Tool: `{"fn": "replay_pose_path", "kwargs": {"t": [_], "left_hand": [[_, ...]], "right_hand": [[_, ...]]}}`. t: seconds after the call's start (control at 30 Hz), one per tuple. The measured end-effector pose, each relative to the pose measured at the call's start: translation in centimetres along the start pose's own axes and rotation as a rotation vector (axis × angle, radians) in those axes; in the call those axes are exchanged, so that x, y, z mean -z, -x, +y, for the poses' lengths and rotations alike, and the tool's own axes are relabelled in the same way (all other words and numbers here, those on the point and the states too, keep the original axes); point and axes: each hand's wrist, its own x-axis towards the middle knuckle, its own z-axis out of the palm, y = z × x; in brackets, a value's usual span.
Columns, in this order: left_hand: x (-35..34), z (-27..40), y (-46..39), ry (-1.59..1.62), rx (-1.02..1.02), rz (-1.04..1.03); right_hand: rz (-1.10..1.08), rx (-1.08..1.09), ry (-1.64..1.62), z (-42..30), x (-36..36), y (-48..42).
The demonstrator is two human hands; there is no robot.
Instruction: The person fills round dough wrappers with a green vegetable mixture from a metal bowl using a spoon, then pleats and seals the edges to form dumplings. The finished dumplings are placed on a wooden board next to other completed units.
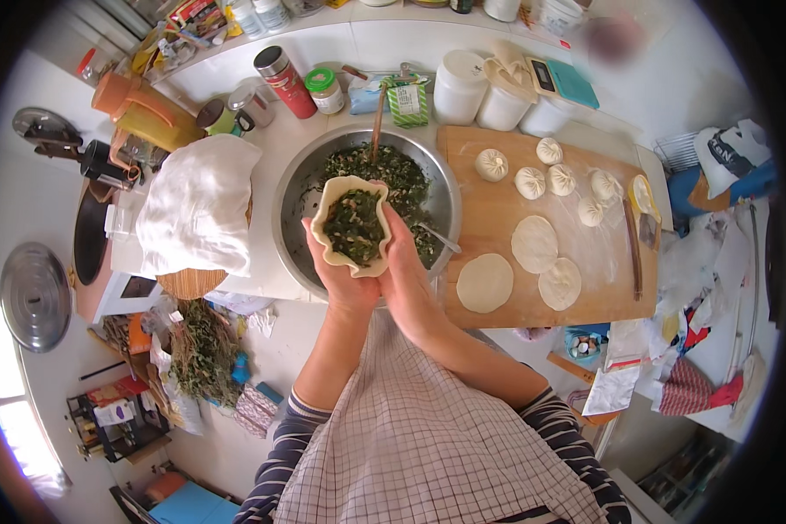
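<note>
Cupped between my two hands is a round dough wrapper (321, 229) with a wavy raised rim, heaped with chopped green filling (357, 226). My left hand (344, 281) supports it from below and the left. Along its right side lies my right hand (403, 262), fingers against the rim. Both hands are over a large steel bowl (291, 190) of the same green filling. A wooden stick or handle (378, 118) stands in the filling at the back, and a metal spoon handle (442, 239) rests on the bowl's right rim.
A floured wooden board (491, 196) on the right carries several pleated buns (492, 164), three flat dough rounds (485, 283) and a thin dark rolling pin (633, 249). White cloth (196, 203) covers something at left. Jars, a red thermos (288, 82) and white canisters (460, 88) line the back.
</note>
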Motion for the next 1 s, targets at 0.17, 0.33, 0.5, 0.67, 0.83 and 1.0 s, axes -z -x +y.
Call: {"fn": "replay_pose_path", "kwargs": {"t": [0.17, 0.33, 0.5, 0.67, 0.83, 1.0], "left_hand": [[-0.9, 0.9, 0.2, 0.150, 0.021, 0.108], [-0.5, 2.1, 0.4, 0.127, 0.141, -0.023], [-0.7, 2.3, 0.8, 0.118, 0.232, 0.065], [-1.3, 2.1, 0.8, 0.078, 0.231, 0.151], [-1.5, 1.2, 0.9, 0.004, 0.133, 0.248], [-1.8, 0.6, 1.0, -0.026, 0.095, 0.284]], "right_hand": [[-0.298, 0.328, 0.808, -5.0, 3.1, -1.2], [-0.572, 0.500, 1.131, -7.5, 3.3, -4.0], [-0.673, 0.560, 1.131, -7.6, 3.9, -5.0], [-0.670, 0.597, 1.153, -7.4, 3.2, -5.1], [-0.606, 0.601, 1.183, -7.6, 2.3, -4.5], [-0.399, 0.339, 1.189, -7.8, 2.2, -3.6]]}}
